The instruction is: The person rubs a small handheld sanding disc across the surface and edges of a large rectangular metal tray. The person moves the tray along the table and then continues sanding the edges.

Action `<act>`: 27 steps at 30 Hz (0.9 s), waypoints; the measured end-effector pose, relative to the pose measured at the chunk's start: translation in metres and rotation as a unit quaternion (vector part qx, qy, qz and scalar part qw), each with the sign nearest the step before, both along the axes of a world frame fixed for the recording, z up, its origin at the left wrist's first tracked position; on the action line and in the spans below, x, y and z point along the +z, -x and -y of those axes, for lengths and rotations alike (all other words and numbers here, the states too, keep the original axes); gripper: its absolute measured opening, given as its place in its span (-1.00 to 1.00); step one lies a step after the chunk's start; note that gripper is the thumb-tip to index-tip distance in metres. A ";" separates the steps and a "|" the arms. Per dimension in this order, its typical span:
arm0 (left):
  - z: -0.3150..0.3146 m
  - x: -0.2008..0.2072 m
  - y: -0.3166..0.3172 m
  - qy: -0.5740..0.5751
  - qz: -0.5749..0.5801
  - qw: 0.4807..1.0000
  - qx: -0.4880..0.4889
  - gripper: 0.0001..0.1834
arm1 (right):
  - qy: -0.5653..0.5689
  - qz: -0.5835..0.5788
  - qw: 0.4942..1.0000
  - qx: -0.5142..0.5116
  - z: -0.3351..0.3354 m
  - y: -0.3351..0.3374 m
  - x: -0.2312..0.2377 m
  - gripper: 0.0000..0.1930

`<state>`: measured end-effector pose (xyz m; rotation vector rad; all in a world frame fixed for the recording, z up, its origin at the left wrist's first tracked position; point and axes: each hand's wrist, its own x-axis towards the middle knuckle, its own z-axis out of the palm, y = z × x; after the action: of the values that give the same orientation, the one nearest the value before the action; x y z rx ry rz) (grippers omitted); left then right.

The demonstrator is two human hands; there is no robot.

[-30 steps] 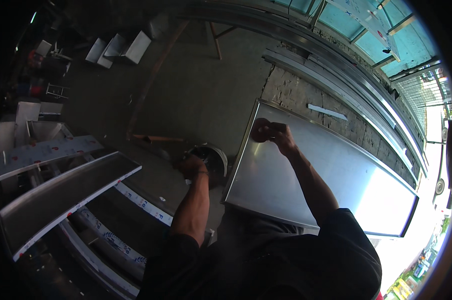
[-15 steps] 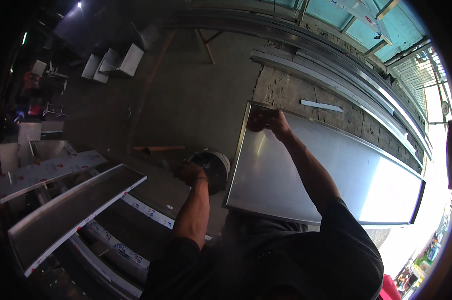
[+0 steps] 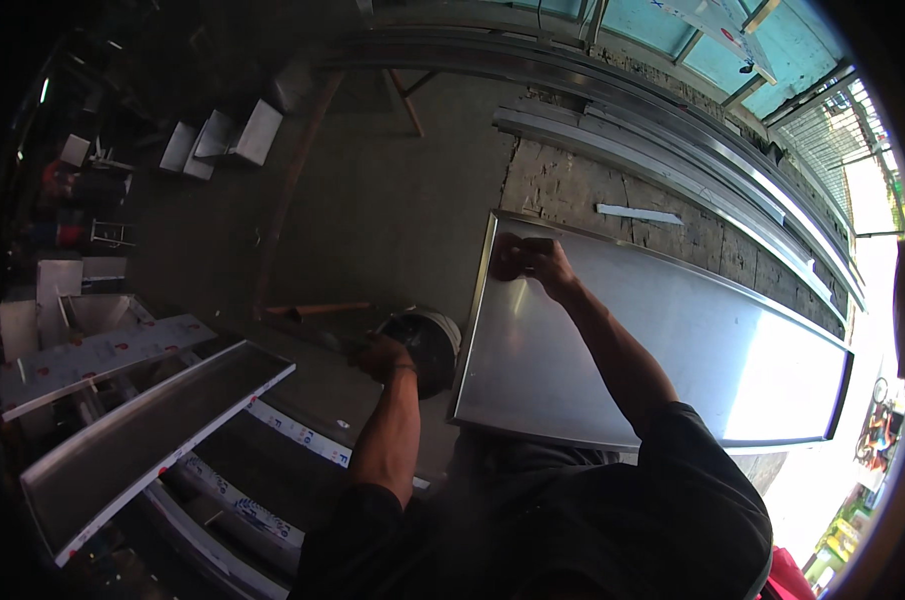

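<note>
A long, shallow stainless steel tray [image 3: 663, 335] with raised edges lies in front of me to the right. My right hand [image 3: 543, 262] is closed on a reddish-brown round pad [image 3: 506, 257], pressed to the tray's surface near its far left corner. To the left of the tray stands a dark round bucket [image 3: 433, 350] with a pale rim. My left hand [image 3: 385, 356] is bunched beside the bucket, in shadow. A dim, blurred shape shows past its fingers, too dark to name.
Another shallow metal tray [image 3: 153, 440] rests on film-edged metal strips at the lower left. Long metal profiles [image 3: 663, 165] lie along the far side of a worn wooden surface [image 3: 563, 180], with a short pale strip [image 3: 638, 214]. Bent metal boxes [image 3: 238, 135] stand far left.
My right hand and the pad have slid slightly toward me along the tray's left end. The left hand stays beside the bucket. The whole view has shifted a little.
</note>
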<state>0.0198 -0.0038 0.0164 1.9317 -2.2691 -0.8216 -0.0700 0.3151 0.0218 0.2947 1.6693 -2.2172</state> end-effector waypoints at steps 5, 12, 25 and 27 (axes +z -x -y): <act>0.003 0.000 0.001 0.006 0.009 1.000 0.012 -0.25 | 0.008 -0.053 0.998 -0.024 0.007 0.007 -0.002 -0.78; -0.001 -0.005 0.003 0.005 0.037 0.999 0.003 -0.20 | -0.042 -0.057 0.997 0.005 -0.003 0.017 0.005 -0.77; 0.006 -0.015 0.004 0.020 0.059 0.998 0.008 -0.10 | -0.123 -0.034 0.983 0.135 0.065 -0.182 0.001 -0.70; 0.012 -0.017 0.000 0.025 0.063 0.998 0.005 -0.10 | -0.030 0.002 0.996 0.079 0.062 -0.148 0.004 -0.73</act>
<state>0.0199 -0.0159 -0.0002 2.0264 -2.3219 -0.6527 0.0775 0.2534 0.0257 0.1753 1.6979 -2.0517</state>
